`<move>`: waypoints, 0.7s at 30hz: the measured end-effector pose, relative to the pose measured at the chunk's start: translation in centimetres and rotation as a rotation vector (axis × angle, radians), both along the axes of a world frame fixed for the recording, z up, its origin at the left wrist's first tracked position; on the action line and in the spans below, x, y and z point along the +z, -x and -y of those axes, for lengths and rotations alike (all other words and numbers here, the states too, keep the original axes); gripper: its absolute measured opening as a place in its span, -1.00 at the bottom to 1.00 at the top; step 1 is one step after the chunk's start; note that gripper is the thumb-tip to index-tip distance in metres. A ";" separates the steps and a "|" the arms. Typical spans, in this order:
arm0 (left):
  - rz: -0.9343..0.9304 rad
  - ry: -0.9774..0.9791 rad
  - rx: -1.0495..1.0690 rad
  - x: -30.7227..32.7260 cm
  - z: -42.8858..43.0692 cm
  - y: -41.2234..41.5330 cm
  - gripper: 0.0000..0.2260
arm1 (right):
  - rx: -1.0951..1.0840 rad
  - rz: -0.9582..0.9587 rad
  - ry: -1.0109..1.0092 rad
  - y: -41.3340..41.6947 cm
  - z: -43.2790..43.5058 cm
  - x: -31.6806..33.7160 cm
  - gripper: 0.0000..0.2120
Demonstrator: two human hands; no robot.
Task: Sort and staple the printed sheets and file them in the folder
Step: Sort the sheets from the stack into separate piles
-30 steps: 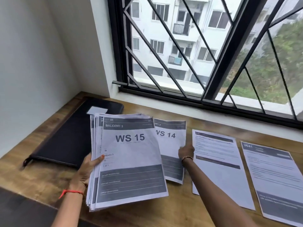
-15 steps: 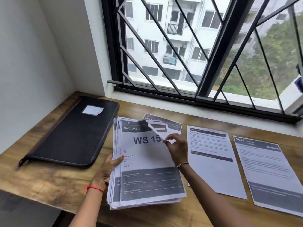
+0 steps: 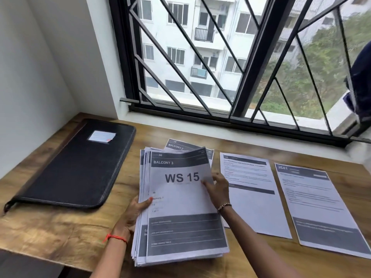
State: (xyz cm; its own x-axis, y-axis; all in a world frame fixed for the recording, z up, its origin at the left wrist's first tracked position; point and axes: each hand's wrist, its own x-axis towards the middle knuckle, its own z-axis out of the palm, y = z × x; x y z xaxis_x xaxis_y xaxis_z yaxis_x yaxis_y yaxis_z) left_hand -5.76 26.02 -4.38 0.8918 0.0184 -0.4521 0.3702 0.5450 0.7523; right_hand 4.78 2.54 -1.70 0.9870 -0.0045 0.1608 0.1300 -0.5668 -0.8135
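At the desk's (image 3: 60, 229) near edge, left hand (image 3: 131, 216) clamps the fanned stack (image 3: 141, 235), right hand (image 3: 217, 192) pinches its top sheet (image 3: 180, 201); extras could drag along.

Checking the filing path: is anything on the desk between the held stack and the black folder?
Nothing visible does: only bare desk separates the stack from the closed folder to its left.
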 end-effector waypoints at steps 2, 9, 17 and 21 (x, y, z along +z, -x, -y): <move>0.002 0.009 0.046 -0.2 0.1 0.0 -0.71 | -0.061 -0.076 -0.086 -0.4 0.2 0.2 -0.87; -0.011 0.028 0.187 -0.4 -3.1 1.2 -0.67 | -0.398 -0.255 -0.270 -3.6 2.9 -0.2 -0.89; 0.041 -0.097 0.365 -0.1 -8.9 3.2 -0.75 | -0.563 -0.366 -0.102 -8.2 5.1 -0.5 -0.75; 0.056 -0.115 0.395 0.3 -9.9 3.5 -0.74 | -0.489 -0.401 -0.118 -9.5 3.2 -0.4 -0.79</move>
